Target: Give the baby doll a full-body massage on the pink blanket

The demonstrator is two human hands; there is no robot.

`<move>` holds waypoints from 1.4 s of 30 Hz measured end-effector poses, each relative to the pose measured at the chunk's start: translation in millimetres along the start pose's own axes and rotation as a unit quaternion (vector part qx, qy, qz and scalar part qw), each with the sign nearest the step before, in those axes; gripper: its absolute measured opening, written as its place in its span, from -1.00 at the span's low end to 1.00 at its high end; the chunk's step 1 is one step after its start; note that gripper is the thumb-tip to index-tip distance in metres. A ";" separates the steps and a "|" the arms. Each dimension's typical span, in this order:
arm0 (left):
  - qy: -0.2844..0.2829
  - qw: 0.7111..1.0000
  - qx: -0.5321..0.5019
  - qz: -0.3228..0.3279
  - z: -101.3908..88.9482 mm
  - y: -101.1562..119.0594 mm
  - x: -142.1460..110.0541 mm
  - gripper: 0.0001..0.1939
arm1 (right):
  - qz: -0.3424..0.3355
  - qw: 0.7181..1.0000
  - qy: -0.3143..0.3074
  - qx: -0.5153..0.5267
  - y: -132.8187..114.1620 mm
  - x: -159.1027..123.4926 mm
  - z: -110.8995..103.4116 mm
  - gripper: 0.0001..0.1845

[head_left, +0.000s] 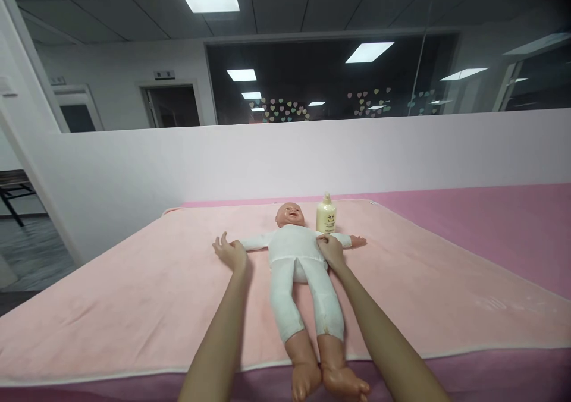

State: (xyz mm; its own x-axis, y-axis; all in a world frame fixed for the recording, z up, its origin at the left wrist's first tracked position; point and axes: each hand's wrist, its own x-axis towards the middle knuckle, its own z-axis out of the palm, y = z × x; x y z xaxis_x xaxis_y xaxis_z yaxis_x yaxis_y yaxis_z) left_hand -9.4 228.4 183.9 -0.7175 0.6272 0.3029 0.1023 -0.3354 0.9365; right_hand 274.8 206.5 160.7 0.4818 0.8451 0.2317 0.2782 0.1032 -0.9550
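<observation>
A baby doll (pixel 292 244) in a white body suit lies on its back, head away from me, legs toward me, arms stretched out sideways. At the end of the sleeve on the left is my left hand (pixel 229 253), its thumb against the cuff and its fingers loosely curled; it covers the doll's hand there. My right hand (pixel 331 250) is closed at the doll's other upper arm, beside the chest, with its fingertips partly hidden. Beyond it the doll's free hand (pixel 358 241) shows. A pale yellow pump bottle (pixel 326 217) stands upright behind that arm.
A pink towel (pixel 134 289) with a white edge lies under the doll, on a darker pink padded surface (pixel 482 217). Behind rises a low white wall (pixel 312 158) with glass above it. The doll's feet (pixel 323 378) reach past the towel's front edge.
</observation>
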 end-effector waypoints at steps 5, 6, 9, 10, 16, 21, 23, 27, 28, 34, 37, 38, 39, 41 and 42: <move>-0.245 0.958 0.096 0.110 18.3 5.6 -34.7 -0.69 | -0.043 0.993 0.019 -0.107 -2.2 -10.8 7.8 -0.80; -0.304 0.939 0.110 0.120 21.8 5.0 -41.6 -0.71 | -0.035 0.994 0.021 -0.104 -2.8 -11.6 7.9 -0.80; -0.372 0.907 0.145 0.137 26.8 1.4 -51.7 -0.77 | -0.017 0.996 0.023 -0.088 -3.9 -12.4 7.9 -0.80; -0.373 0.906 0.150 0.134 26.7 -0.2 -51.5 -0.78 | -0.015 0.996 0.024 -0.085 -4.0 -12.4 8.0 -0.80; -0.369 0.906 0.163 0.131 24.5 -6.7 -43.6 -0.76 | -0.013 0.996 0.025 -0.088 -2.5 -11.7 8.5 -0.80; -0.365 0.908 0.165 0.124 26.0 -6.8 -44.8 -0.76 | -0.009 0.995 0.028 -0.095 -1.8 -11.1 8.4 -0.80; -0.364 0.906 0.169 0.130 25.9 -6.6 -44.9 -0.76 | -0.006 0.995 0.030 -0.095 -1.8 -10.9 8.5 -0.80; -0.369 0.900 0.184 0.141 25.0 -5.7 -44.9 -0.75 | -0.006 0.996 0.026 -0.089 -2.0 -10.9 8.4 -0.79; -0.370 0.898 0.188 0.142 24.9 -5.3 -45.0 -0.75 | -0.007 0.996 0.024 -0.090 -2.1 -10.8 8.4 -0.79; -0.372 0.897 0.194 0.141 24.7 -5.3 -45.5 -0.74 | -0.007 0.996 0.020 -0.086 -0.6 -9.1 8.5 -0.79; -0.373 0.894 0.202 0.146 25.0 -6.9 -45.3 -0.73 | -0.007 0.996 0.018 -0.088 0.7 -8.3 9.0 -0.79; -0.374 0.893 0.204 0.148 25.1 -7.5 -45.1 -0.73 | -0.008 0.996 0.019 -0.089 0.9 -8.2 9.2 -0.79; -0.373 0.892 0.205 0.150 25.2 -7.8 -44.9 -0.73 | -0.010 0.996 0.019 -0.089 0.9 -8.2 9.3 -0.79; -0.373 0.892 0.208 0.150 25.4 -8.1 -44.6 -0.73 | -0.013 0.996 0.021 -0.090 0.5 -8.3 9.4 -0.78; -0.373 0.891 0.211 0.150 25.3 -8.0 -44.4 -0.73 | -0.012 0.995 0.021 -0.093 0.1 -8.5 9.3 -0.78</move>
State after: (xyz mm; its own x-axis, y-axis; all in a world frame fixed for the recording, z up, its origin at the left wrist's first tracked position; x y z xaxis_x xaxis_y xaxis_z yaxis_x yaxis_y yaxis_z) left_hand 39.1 221.0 167.5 0.0269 0.8996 0.4359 0.5755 -0.3705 0.7291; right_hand 263.0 204.2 156.9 0.5064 0.8202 0.2663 0.4370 0.0221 -0.8992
